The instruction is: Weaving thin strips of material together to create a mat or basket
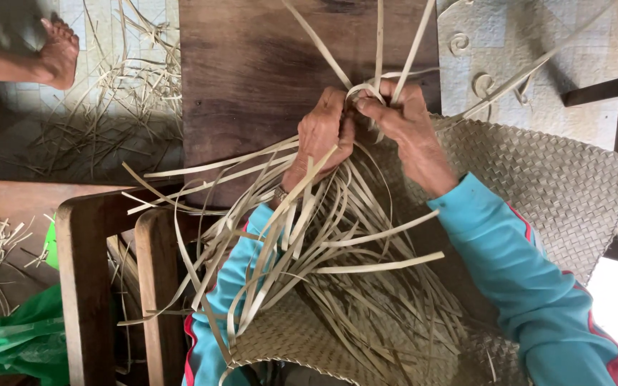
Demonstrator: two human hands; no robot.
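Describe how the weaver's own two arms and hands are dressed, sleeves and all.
Both hands are bare, without gloves: the left hand and the right hand. Each arm wears a long turquoise sleeve reaching the wrist, the left sleeve and the right sleeve. Thin red piping runs along the sleeves' seams. A small wristband or watch shows at the left wrist; its details are too small to tell.
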